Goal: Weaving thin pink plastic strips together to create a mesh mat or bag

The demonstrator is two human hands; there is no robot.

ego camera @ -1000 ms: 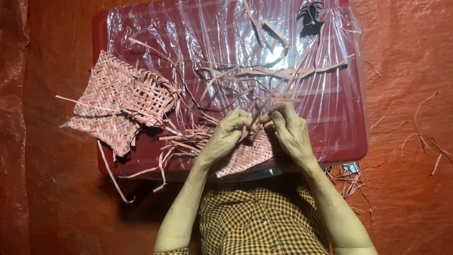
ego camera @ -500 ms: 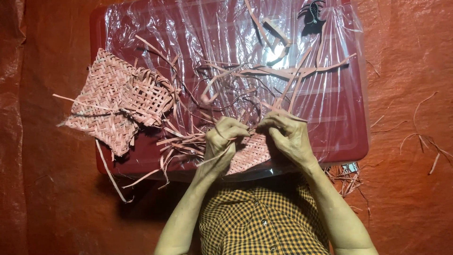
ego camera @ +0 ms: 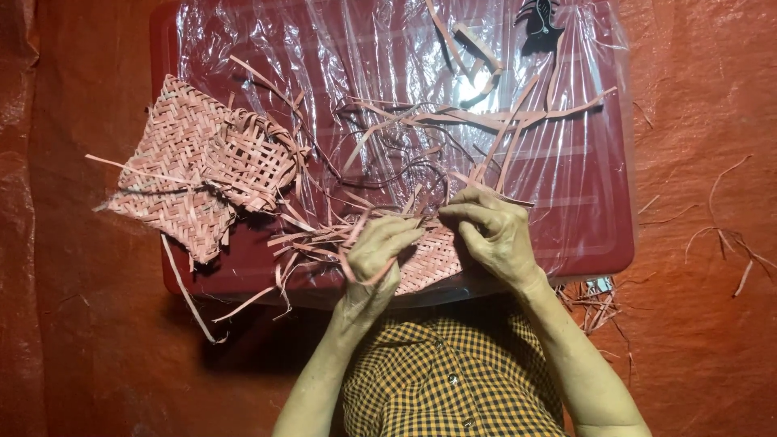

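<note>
Your left hand (ego camera: 379, 252) has dropped lower over the half-woven mat (ego camera: 429, 257) since a second ago, fingers curled around a pink strip (ego camera: 356, 271), while your right hand (ego camera: 490, 235) pinches another strip at the mat's edge. So the weaving has moved along a row; the mat sits at the near edge of the red bench (ego camera: 591, 243), the finished woven pieces (ego camera: 202, 166) well apart to the left.

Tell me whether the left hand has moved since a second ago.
Yes. The left hand has dropped toward the near edge of the red tray, its fingers curled over the woven piece; earlier it sat higher, beside the right hand.
</note>
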